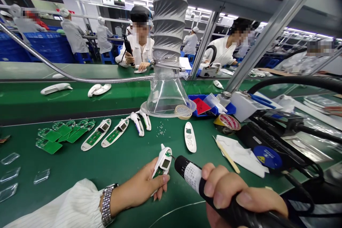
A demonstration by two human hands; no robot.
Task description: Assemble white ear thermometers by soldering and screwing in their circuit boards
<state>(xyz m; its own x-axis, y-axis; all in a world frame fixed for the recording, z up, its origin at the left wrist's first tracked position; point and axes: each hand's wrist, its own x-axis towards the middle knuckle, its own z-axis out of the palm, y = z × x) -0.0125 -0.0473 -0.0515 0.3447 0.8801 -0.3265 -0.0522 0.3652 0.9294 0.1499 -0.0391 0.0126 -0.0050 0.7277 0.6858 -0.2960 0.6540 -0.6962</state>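
Right hand (227,192), nearest the camera, fingers closed round the black handle of a soldering iron (187,172), its white label printed too small to read; iron tip just beside the exposed green board of a white plastic device housing (162,164), contact not clear. Left hand (139,188), fingers curled snugly round that housing, held low over a green work mat (66,164); one steel link watch (106,205) on the wrist, above a white striped sleeve (74,206). On the mat: two further white housings with boards and displays (95,134), two white clip parts (141,123), one white shell (190,136), four clear plastic windows (41,176), a cluster of loose green circuit boards (62,135), count unclear. To the right: one red-and-white tape roll (227,124), one white cloth (237,156), one wooden stick (227,156). Ahead, partly in the way: one clear funnel hood (167,96) on grey ducting (169,14), one blue tray (211,105), a green conveyor belt (32,99) carrying white parts (56,88); beyond it, one co-worker (139,42) gripping a black tool
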